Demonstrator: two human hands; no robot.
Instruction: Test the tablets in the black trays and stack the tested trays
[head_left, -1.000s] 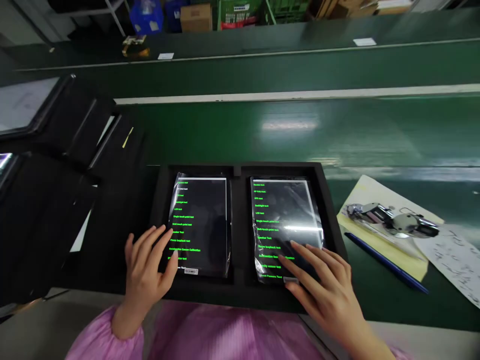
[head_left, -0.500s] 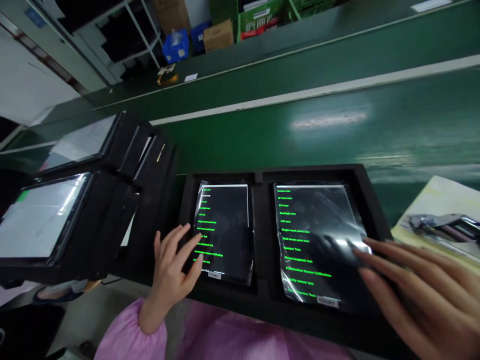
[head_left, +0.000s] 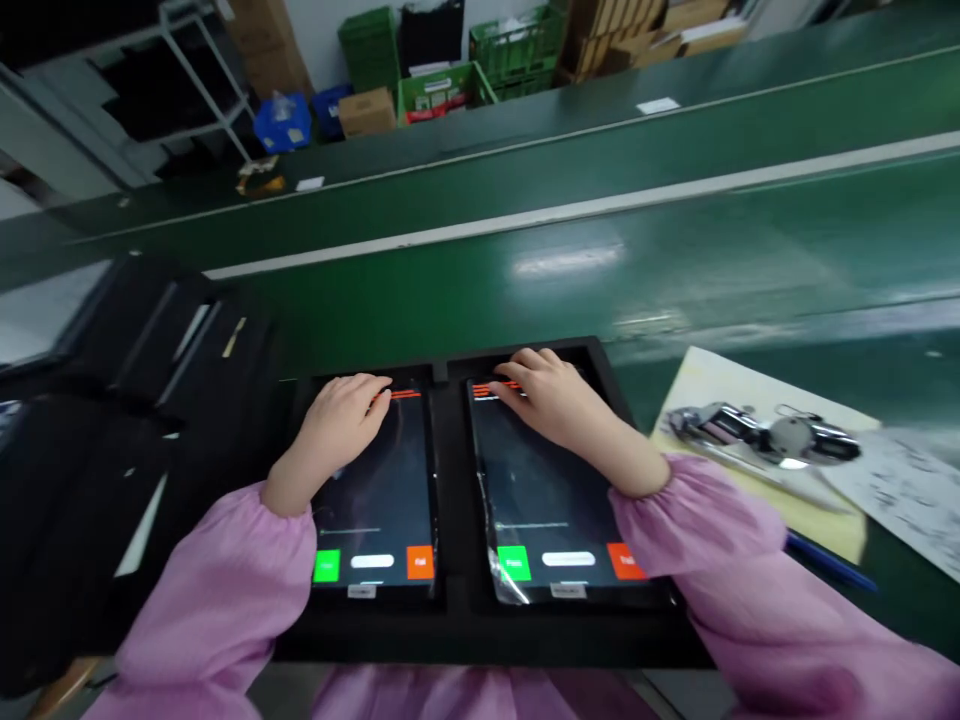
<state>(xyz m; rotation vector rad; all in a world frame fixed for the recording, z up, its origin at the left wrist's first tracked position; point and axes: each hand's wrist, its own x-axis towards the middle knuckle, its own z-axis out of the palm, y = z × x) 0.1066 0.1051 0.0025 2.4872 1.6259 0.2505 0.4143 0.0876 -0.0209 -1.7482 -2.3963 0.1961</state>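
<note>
Tablets (head_left: pixel 394 480) lie side by side in a tray (head_left: pixel 452 480) on the green surface (head_left: pixel 405 310), the left hand (head_left: pixel 346 415) over one's upper end and the right hand (head_left: pixel 546 400) over the other's, both grips loosely spread, though from here I can't tell if they touch.

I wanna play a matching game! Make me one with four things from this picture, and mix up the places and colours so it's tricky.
Things:
1. left hand
2. right hand
3. pen
4. tray

Places and colours:
A. over the upper part of the right tablet
B. blue
C. over the upper part of the left tablet
D. black, with both tablets in it

Right pairs: 1-C, 2-A, 3-B, 4-D
</note>
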